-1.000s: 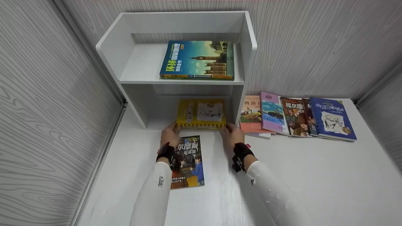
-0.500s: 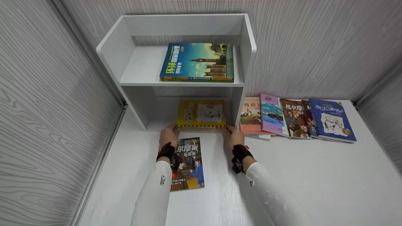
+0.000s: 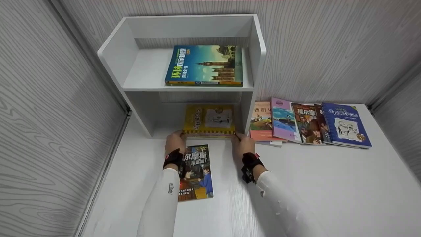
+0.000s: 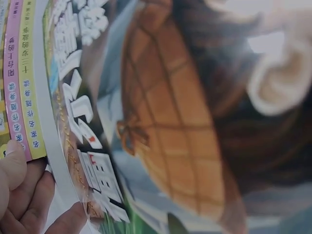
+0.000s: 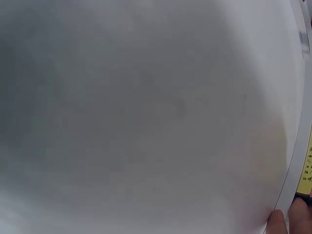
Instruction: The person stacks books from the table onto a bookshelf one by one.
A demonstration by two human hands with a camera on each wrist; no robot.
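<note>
On the lower shelf lies a stack of books (image 3: 209,120), a yellow comic-style book on top. My left hand (image 3: 175,144) holds the stack's front left corner. In the left wrist view the thumb (image 4: 14,163) touches the pink and yellow spines (image 4: 23,92), fingers curled at the corner. At the front right corner my right hand (image 3: 245,144) holds the same stack; only fingertips (image 5: 298,214) show in the right wrist view, beside a yellow spine (image 5: 306,170). A dark detective book (image 3: 199,174) lies flat on the table, partly under my left wrist.
The white two-tier bookshelf (image 3: 187,89) stands against the wall. Its upper shelf bears a blue geography encyclopedia (image 3: 207,64). Right of it, several books overlap on the table (image 3: 329,184), among them an orange one (image 3: 261,123), a purple one (image 3: 286,121) and a blue one (image 3: 345,125).
The head view has shifted slightly. Both hands stay at the front corners of the stack, which shows no clear movement on the shelf.
</note>
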